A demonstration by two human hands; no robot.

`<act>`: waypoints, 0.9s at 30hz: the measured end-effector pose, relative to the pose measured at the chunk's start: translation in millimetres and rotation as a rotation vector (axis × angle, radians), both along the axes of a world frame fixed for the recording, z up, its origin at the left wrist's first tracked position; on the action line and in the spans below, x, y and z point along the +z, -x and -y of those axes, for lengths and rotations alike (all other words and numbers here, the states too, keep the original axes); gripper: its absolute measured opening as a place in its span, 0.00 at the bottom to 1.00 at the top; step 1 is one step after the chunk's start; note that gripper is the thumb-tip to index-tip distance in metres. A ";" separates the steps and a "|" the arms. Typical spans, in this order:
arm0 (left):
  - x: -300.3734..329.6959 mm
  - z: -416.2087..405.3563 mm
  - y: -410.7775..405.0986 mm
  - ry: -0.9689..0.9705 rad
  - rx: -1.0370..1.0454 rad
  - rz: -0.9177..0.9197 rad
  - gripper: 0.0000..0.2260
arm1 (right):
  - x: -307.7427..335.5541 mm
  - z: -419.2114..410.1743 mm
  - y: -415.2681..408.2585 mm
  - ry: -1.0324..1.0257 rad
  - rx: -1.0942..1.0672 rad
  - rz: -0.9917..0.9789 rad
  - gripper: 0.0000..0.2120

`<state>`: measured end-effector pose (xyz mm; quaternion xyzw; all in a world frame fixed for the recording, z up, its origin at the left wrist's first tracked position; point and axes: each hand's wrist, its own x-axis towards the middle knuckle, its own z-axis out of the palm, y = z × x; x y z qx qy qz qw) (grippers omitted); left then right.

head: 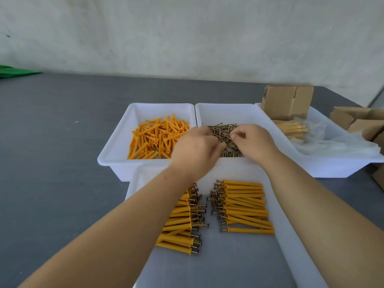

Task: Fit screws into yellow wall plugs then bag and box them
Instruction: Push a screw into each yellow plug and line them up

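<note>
Loose yellow wall plugs (pixel 153 138) fill the white tray (pixel 116 146) at the back left. Beside it, a second white tray (pixel 228 110) holds a heap of screws (pixel 221 132). My right hand (pixel 254 143) reaches into that heap, its fingertips curled and pinching screws. My left hand (pixel 194 150) is blurred over the edge between the two trays; what it holds is hidden. In the near tray (pixel 291 258) lie two rows of plugs with screws fitted, one on the left (pixel 178 225) and one on the right (pixel 245 206).
A third white tray (pixel 332 167) at the right holds a cardboard box (pixel 286 102), a bagged bundle of plugs (pixel 293 128) and clear plastic bags (pixel 340 145). More cardboard boxes (pixel 361 123) stand at the far right. The grey table (pixel 52 142) stretches to the left.
</note>
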<state>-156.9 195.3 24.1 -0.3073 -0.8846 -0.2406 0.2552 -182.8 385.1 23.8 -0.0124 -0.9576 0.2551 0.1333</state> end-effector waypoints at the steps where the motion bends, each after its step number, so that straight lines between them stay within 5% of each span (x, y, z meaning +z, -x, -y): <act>1: 0.6 7.7 7.8 0.007 0.105 0.031 0.16 | -1.0 1.8 1.7 -0.060 0.022 0.142 0.10; 5: -1.3 32.9 33.2 0.282 0.483 0.484 0.19 | 9.0 14.6 8.6 -0.247 0.158 0.658 0.19; 8: -1.4 34.2 41.2 0.470 0.464 0.838 0.28 | 17.3 21.7 6.3 -0.300 0.213 0.787 0.19; 11: 0.3 31.6 43.5 0.480 0.406 0.955 0.29 | 20.0 22.5 1.7 -0.243 0.232 0.808 0.17; 14: 0.7 33.8 43.3 0.450 0.413 0.923 0.28 | 16.6 19.8 6.2 -0.237 0.230 0.791 0.13; 20: -2.5 38.3 36.2 0.169 0.421 0.647 0.08 | 9.1 8.1 10.2 -0.080 0.146 0.601 0.09; 27: -1.0 46.6 27.2 -0.174 0.265 0.390 0.11 | 19.7 -8.4 -8.5 0.295 0.384 0.497 0.03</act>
